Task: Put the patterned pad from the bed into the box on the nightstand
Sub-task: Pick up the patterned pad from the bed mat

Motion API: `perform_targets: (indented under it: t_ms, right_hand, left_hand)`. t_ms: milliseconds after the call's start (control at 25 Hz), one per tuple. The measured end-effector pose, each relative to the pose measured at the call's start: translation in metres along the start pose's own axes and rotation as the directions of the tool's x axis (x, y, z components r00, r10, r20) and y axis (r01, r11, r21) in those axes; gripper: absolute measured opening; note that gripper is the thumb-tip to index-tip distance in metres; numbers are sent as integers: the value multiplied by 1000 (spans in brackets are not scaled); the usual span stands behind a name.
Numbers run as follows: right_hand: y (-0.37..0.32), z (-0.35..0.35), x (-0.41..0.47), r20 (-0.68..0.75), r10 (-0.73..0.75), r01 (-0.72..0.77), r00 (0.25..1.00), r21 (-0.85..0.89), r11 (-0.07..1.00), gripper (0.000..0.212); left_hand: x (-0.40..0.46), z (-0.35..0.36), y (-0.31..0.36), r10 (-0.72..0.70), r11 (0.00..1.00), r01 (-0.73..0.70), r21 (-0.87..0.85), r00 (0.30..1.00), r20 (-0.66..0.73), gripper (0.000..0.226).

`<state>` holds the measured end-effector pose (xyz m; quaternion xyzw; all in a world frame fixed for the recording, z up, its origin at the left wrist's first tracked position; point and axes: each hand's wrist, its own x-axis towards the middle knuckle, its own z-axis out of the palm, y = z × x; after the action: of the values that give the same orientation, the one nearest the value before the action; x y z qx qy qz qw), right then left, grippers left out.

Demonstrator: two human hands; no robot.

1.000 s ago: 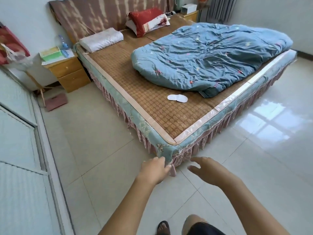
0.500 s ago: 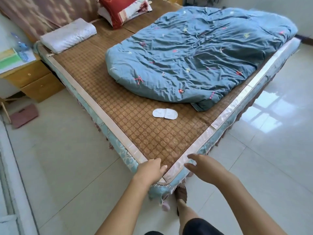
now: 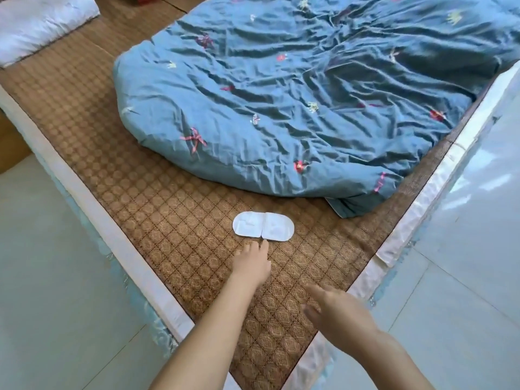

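Bed corner on pale tiled floor (image 3: 50,249); both hands over the mat, pad not picked up.
Woven brown mat (image 3: 174,209) covers the bed (image 3: 118,243), cream border strip along its edges. White oval pad (image 3: 263,227) lies flat on the mat, just beyond the left hand (image 3: 253,263); fingertips (image 3: 264,244) at its near edge, contact unclear. Left hand holds nothing, fingers extended. Right hand (image 3: 337,313) hovers nearer the bed corner, behind and right of the left one, fingers loosely spread, empty. Rumpled blue quilt (image 3: 295,102) sits past the pad, its corner close to the pad's right side, not overlapping it. White pillow (image 3: 36,26) far left beyond the left hand. Nothing lies between fingers and pad.
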<state>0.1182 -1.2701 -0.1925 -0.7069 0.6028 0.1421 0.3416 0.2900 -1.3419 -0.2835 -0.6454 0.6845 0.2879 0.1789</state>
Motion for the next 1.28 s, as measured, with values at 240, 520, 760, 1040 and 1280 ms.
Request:
perform_targets:
  t_ms: [240,520,760,1040,1280]
  right_hand:
    - [27,30,102,14,60,-61,998,90,994,48]
    - [34,51,147,33,102,-105,994,118,987,45]
    - [31,52,146,42,95,-100,995,141,985,45]
    - [9,19,109,43,36,-41,998,109,993,43]
    - [-38,-22,39,82,-121,122,989,-5,992,37]
  left_hand:
    - [141,50,-29,225,964,-210,163,972,-74,89]
    - [193,67,-59,442,890,-290,351,738,-510,51]
    - [165,84,-54,147,970,-210,-125,910,-387,44]
    - [61,74,-38,-192,607,62,-792,979,-70,22]
    - [-72,22,-54,-354,151,155,-976,931,93,21]
